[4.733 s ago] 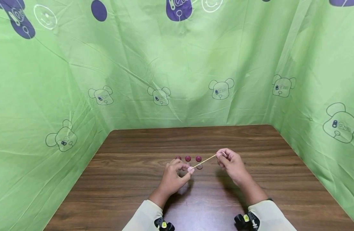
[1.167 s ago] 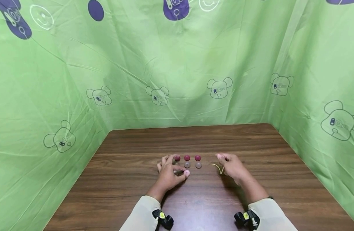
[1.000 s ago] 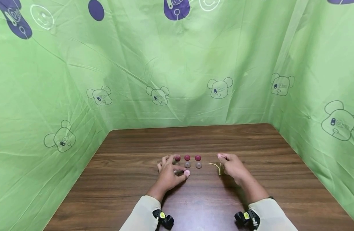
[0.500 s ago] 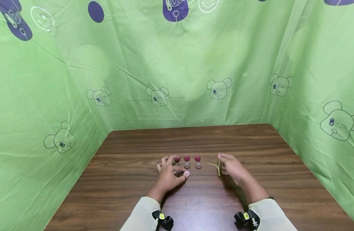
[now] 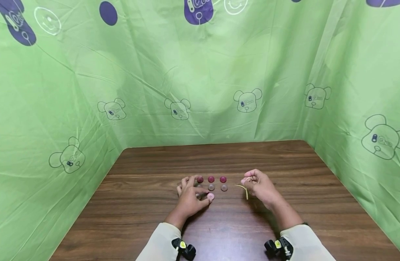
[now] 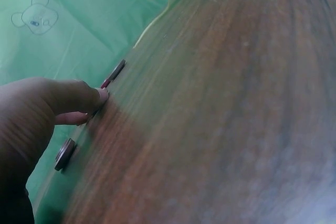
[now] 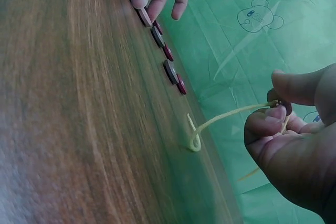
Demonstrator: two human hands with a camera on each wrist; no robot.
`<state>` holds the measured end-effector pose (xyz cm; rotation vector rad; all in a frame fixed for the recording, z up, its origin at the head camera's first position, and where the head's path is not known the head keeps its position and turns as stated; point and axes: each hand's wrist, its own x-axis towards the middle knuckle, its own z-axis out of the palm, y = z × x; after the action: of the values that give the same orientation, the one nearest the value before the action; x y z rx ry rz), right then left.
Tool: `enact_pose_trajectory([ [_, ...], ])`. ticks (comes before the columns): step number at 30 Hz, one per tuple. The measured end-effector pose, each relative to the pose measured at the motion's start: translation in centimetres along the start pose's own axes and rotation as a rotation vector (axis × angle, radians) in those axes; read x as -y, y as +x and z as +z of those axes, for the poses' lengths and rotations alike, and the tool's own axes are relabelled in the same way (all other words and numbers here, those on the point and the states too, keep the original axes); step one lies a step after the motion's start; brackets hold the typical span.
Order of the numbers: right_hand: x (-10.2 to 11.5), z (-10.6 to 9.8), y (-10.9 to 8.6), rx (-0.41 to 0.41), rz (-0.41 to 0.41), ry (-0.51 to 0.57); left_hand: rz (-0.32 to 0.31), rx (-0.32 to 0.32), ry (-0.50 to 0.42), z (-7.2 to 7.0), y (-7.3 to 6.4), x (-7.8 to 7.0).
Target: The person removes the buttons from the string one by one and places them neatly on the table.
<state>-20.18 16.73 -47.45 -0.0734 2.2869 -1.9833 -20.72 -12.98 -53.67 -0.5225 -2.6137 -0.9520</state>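
Observation:
My left hand (image 5: 190, 198) pinches a pink button (image 5: 210, 196) at the tabletop, thumb and index finger at its edge. Held up to the right, my right hand (image 5: 260, 185) pinches a yellow cord (image 5: 246, 193). In the right wrist view, the cord (image 7: 231, 112) runs out from a small round button-like piece (image 7: 282, 105) between thumb and finger, then loops down toward the table. Past the left hand, a grey button (image 5: 211, 187) and another grey button (image 5: 224, 187) lie side by side. My left fingers partly cover one more.
Three dark red buttons (image 5: 211, 179) form a row behind the grey ones, the leftmost right at my left fingertips. The brown wooden table (image 5: 160, 163) has a green printed curtain (image 5: 213, 127) around its back and sides.
Earlier the cord stretched taut between both hands; now it hangs slack from my right hand. My left hand has lowered the pink button to the table. Lately the right fingers have shifted their grip.

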Motion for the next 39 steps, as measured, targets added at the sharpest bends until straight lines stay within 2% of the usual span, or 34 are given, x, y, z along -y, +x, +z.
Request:
enact_pose_trajectory([
  [6, 0.3, 0.0, 0.0, -0.002, 0.005, -0.018, -0.009, 0.000, -0.001, -0.2, -0.1, 0.0],
  [14, 0.1, -0.2, 0.0, -0.005, -0.006, 0.014, -0.025, 0.003, 0.003, -0.3, -0.1, -0.1],
  [22, 0.3, -0.3, -0.1, 0.000, -0.021, 0.023, 0.006, -0.059, 0.019, -0.3, 0.1, -0.4],
  [29, 0.4, -0.2, 0.0, 0.025, -0.029, 0.081, 0.001, -0.109, -0.021, -0.5, 0.1, -0.8],
  [34, 0.2, -0.2, 0.0, 0.050, -0.036, 0.065, 0.018, -0.147, -0.030, -0.3, 0.1, -1.1],
  [39, 0.1, -0.2, 0.0, 0.077, -0.058, 0.046, 0.045, -0.154, -0.076, 0.0, 0.2, -1.7],
])
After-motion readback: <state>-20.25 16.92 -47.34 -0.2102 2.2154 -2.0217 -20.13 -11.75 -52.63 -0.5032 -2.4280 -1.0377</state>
